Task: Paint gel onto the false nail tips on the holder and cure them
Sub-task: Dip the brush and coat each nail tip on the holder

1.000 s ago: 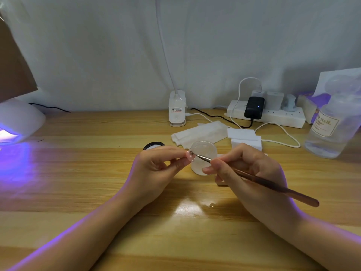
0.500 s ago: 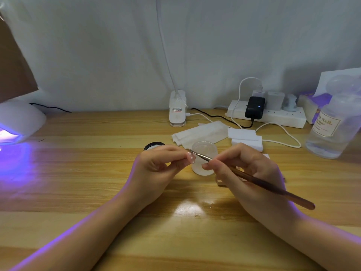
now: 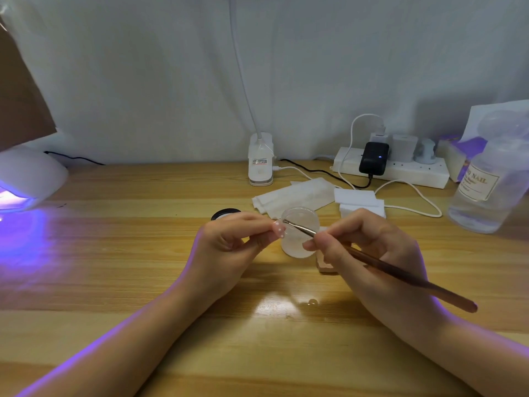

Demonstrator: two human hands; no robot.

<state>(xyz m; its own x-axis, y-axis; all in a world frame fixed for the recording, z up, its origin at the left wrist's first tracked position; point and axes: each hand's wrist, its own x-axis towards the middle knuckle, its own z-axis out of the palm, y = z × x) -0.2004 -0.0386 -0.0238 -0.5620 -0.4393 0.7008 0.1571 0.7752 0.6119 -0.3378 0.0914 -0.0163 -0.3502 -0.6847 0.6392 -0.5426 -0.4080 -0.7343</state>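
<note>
Pink nail tip (image 3: 279, 229), white-dotted, pinched at the left hand (image 3: 229, 247) fingertips. Right hand (image 3: 369, 253) grips a brush (image 3: 380, 267) pen-style, its tip touching the nail. Clear cup (image 3: 300, 239) just beyond both hands; lit purple lamp (image 3: 25, 181) far left of them.

Pink white-dotted nail tip (image 3: 279, 229), apparently raised above the table, brush (image 3: 372, 262) tip touching it.
</note>
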